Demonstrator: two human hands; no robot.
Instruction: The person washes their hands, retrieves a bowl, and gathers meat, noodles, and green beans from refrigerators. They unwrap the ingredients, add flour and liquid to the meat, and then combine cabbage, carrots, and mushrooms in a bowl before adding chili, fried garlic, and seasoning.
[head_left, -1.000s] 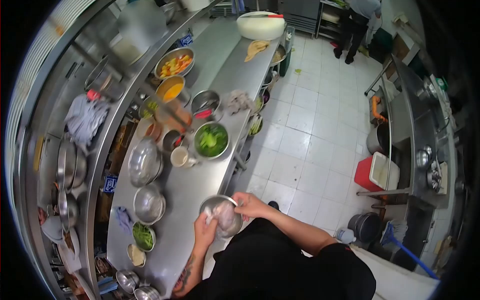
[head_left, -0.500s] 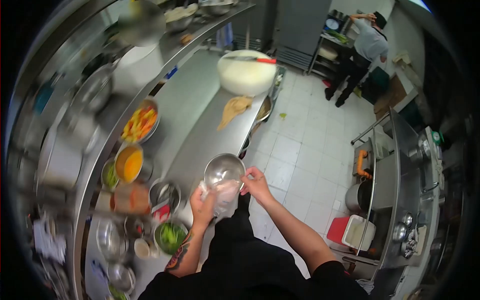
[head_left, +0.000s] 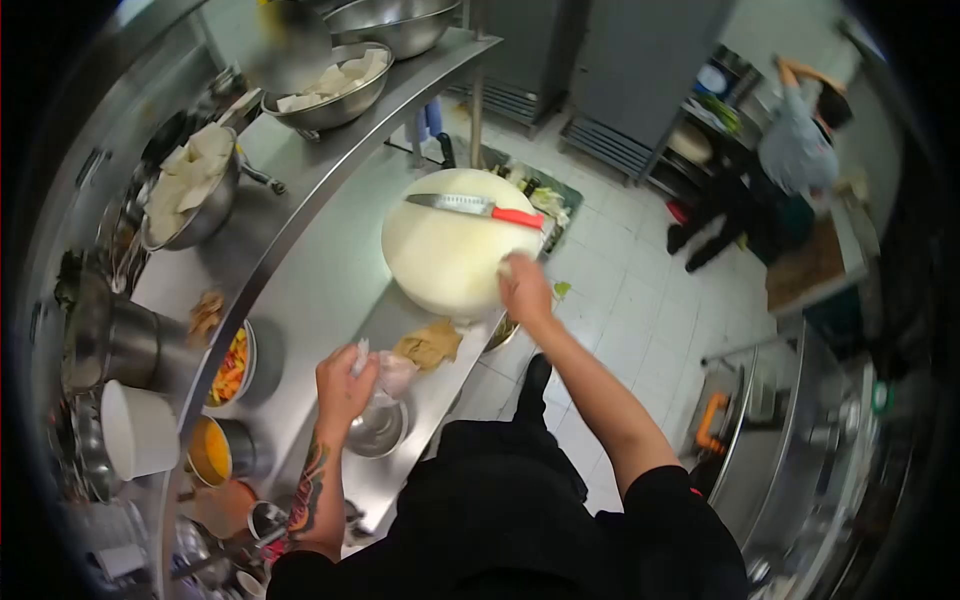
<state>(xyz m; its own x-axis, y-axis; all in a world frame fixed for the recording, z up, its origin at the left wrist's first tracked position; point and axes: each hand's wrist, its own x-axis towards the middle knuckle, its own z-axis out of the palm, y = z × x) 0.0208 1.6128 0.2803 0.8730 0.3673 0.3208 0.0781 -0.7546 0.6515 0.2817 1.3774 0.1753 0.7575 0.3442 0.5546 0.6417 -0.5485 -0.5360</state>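
My left hand (head_left: 345,388) is closed around the gathered top of a clear plastic bag (head_left: 396,378) with something pale pink inside. The bag hangs over a small steel bowl (head_left: 378,432) on the counter. My right hand (head_left: 526,290), blurred, has its fingers curled at the near right edge of a thick, round white chopping block (head_left: 440,255); a bit of something pale shows at the fingertips, too small to name. Across the top of the block lies a knife (head_left: 475,208) with a red handle. Between the block and the bowl is a crumpled tan cloth or paper (head_left: 428,345).
An upper shelf (head_left: 300,190) on the left carries steel bowls of white pieces (head_left: 338,85). Under it stand cut peppers (head_left: 232,368) and a pot of orange liquid (head_left: 212,450). A person (head_left: 795,150) stands at the back right. Green scraps (head_left: 562,290) lie on the floor.
My body has moved forward toward the block. My right hand has left the bowl's rim and reached out to the block's edge. The bowl now rests on the counter; my left hand keeps the bag.
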